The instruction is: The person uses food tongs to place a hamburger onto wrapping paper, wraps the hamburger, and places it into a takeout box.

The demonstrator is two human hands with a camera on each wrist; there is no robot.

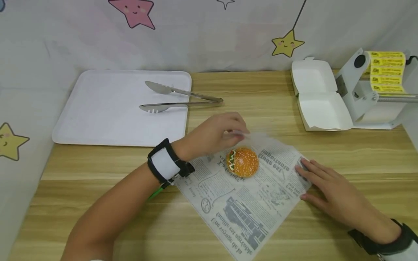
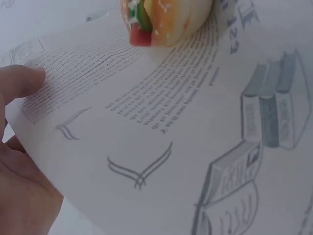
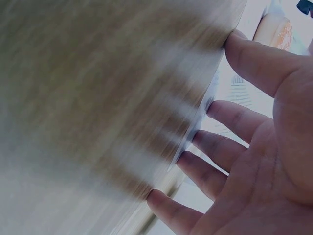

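Your left hand (image 1: 225, 132) is at the centre of the frame in the head view, its fingers clamped on the upper corner of the printed paper (image 1: 267, 188). From the left wrist you see the thumb lying over the sheet and other fingers behind it.

Your right hand (image 1: 333, 192), right of centre and lower, rests at the paper's right corner. Its fingers (image 3: 220, 149) are nearly straight and spread apart, with tips touching the paper's edge and the tabletop (image 1: 156, 228).

The burger (image 1: 243, 162) sits on the paper near the centre of the frame, just below your left hand, its seeded bun upward and its filling showing on the left side. The sheet's lowest corner reaches the bottom edge of the frame.

In the upper left is a white tray (image 1: 114, 108), with metal tongs (image 1: 192, 104) lying spread across its right edge. In the upper right, a white box (image 1: 323, 108) has its lid folded back, just beside a label dispenser (image 1: 354, 78) carrying yellow labels (image 1: 387, 70).
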